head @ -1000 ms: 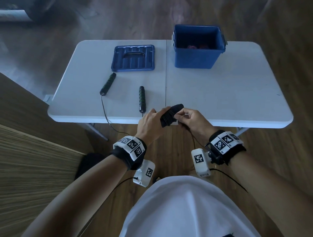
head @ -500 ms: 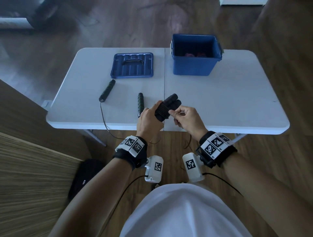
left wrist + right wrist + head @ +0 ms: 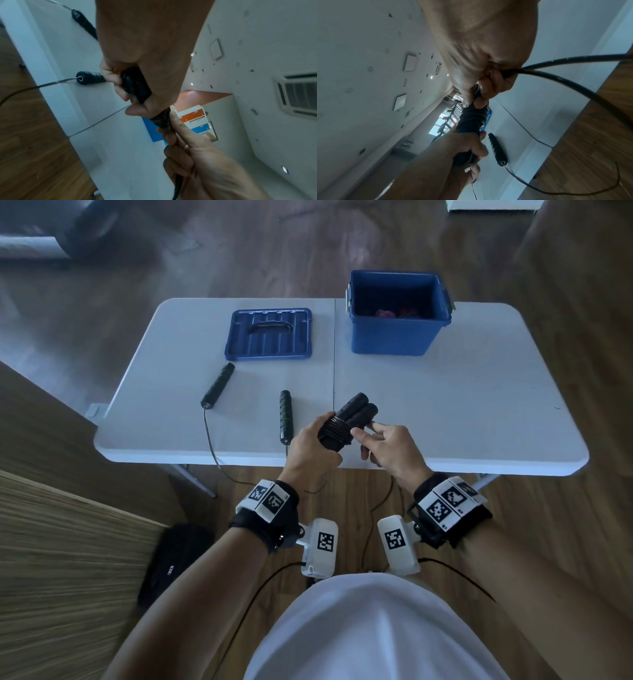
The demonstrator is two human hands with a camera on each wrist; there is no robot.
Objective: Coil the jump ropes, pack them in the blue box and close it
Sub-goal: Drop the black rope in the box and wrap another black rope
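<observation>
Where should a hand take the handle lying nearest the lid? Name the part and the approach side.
Grip the left handle around its ribbed middle, coming from above. It lies flat and diagonal on the table, with open surface on both sides; its cord leaves the near end, so stay off that end.

Head camera looks steeply down over the counter [image 3: 445,412]; both wrist cameras sit close, tilted sideways, sharing the wrapped handles [image 3: 346,422].

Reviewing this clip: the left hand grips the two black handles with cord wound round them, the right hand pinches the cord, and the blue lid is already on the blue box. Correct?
Not quite. The ribbed blue plastic lid lies flat on the white folding table, left of the open blue plastic box, as the head view shows. The rest holds: the left hand grips the paired black jump-rope handles and the right hand pinches the thin black cord.
</observation>
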